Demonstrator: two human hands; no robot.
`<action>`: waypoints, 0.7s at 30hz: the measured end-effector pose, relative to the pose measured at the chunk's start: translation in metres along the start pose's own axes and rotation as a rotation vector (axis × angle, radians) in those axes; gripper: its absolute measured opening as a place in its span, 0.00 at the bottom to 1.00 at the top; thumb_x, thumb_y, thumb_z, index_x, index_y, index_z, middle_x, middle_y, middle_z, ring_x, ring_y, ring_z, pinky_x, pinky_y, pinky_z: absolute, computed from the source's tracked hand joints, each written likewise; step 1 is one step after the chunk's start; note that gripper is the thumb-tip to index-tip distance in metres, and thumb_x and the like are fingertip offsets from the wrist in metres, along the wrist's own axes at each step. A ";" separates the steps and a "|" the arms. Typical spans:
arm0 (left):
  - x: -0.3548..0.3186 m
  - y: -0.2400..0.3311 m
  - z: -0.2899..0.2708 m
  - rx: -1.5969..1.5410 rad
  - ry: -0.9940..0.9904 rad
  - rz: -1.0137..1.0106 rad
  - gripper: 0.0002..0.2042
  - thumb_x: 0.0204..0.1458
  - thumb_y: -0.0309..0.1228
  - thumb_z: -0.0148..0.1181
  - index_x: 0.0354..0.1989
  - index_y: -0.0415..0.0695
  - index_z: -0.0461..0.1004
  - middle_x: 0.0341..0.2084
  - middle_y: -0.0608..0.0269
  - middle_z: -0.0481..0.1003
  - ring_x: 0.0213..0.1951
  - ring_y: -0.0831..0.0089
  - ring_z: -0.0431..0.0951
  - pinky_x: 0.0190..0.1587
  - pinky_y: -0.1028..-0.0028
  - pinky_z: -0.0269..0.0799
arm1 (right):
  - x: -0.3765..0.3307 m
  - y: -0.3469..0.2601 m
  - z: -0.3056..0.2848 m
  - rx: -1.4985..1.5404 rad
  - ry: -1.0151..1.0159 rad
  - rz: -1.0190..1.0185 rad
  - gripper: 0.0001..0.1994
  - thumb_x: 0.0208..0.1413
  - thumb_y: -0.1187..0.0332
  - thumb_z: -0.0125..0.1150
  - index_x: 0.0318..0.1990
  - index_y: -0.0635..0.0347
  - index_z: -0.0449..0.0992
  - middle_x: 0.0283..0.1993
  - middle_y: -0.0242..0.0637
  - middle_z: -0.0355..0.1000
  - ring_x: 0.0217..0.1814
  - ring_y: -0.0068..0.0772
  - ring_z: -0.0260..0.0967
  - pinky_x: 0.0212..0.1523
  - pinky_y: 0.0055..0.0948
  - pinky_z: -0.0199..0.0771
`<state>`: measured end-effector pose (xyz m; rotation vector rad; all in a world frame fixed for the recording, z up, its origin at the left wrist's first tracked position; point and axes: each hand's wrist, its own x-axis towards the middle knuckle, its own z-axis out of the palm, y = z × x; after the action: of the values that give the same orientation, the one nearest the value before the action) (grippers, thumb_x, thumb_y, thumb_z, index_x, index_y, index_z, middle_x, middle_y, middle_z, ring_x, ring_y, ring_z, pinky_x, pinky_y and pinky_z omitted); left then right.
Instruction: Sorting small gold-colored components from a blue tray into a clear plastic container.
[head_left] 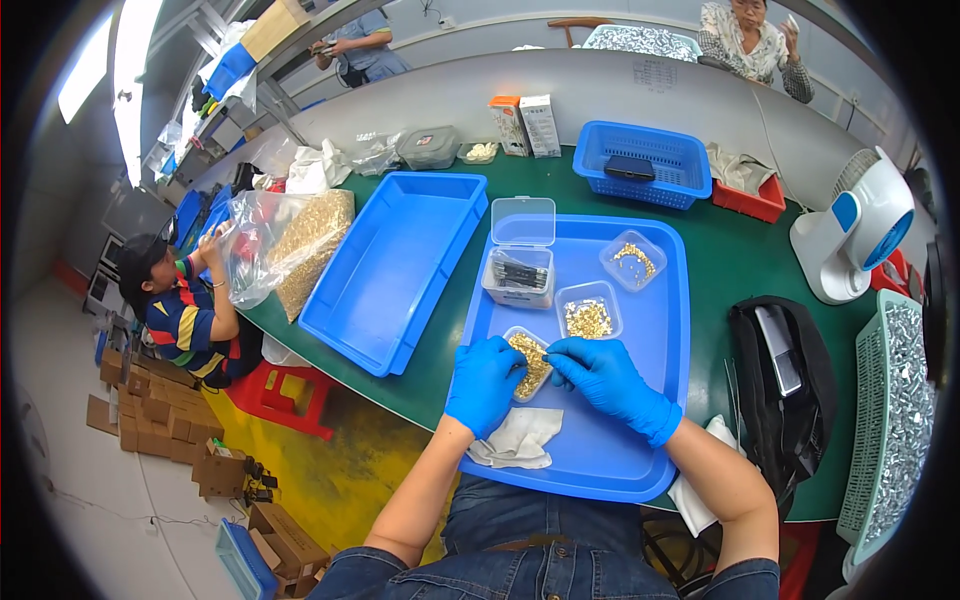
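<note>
both gloved hands, left point(484, 383) and right point(603, 379), pinch a clear dish of brass bits point(529, 363) on the blue tray point(655, 330).

This is a small factory workroom where people sort tiny parts. A long green desk point(760, 270) holds blue trays point(390, 265), a blue basket point(645, 160) and little clear boxes point(588, 310) full of small gold bits. A big clear bag point(300, 245) holds many more gold bits. A tray of shiny metal parts point(895, 420) sits at the side. Another worker point(185, 310) sits low by the desk. Brown cardboard boxes point(160, 420) lie on the floor. A white fan point(860, 230) stands on the desk.
</note>
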<state>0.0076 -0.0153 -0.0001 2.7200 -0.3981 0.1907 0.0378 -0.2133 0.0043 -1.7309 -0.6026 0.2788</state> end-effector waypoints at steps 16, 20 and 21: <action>-0.013 0.014 -0.020 -1.370 0.102 -0.508 0.07 0.49 0.20 0.56 0.36 0.34 0.75 0.30 0.59 0.76 0.27 0.78 0.73 0.32 0.81 0.68 | -0.002 0.001 0.004 -0.344 0.008 -0.167 0.10 0.54 0.65 0.56 0.40 0.58 0.76 0.31 0.41 0.75 0.31 0.36 0.75 0.32 0.27 0.72; -0.014 0.012 -0.015 -1.360 0.098 -0.498 0.07 0.49 0.20 0.56 0.37 0.34 0.75 0.29 0.59 0.76 0.26 0.78 0.73 0.32 0.81 0.69 | -0.003 0.002 0.004 -0.388 0.024 -0.200 0.10 0.54 0.65 0.57 0.40 0.57 0.76 0.32 0.42 0.75 0.32 0.39 0.74 0.32 0.28 0.73; -0.014 0.012 -0.015 -1.360 0.097 -0.499 0.07 0.49 0.20 0.56 0.37 0.34 0.75 0.29 0.59 0.76 0.26 0.78 0.73 0.32 0.81 0.69 | -0.003 0.002 0.004 -0.388 0.024 -0.199 0.10 0.54 0.65 0.57 0.40 0.57 0.76 0.32 0.42 0.75 0.32 0.39 0.74 0.32 0.28 0.73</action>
<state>-0.0107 -0.0169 0.0150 1.3775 0.1760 -0.0829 0.0338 -0.2114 0.0011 -2.0214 -0.8468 -0.0016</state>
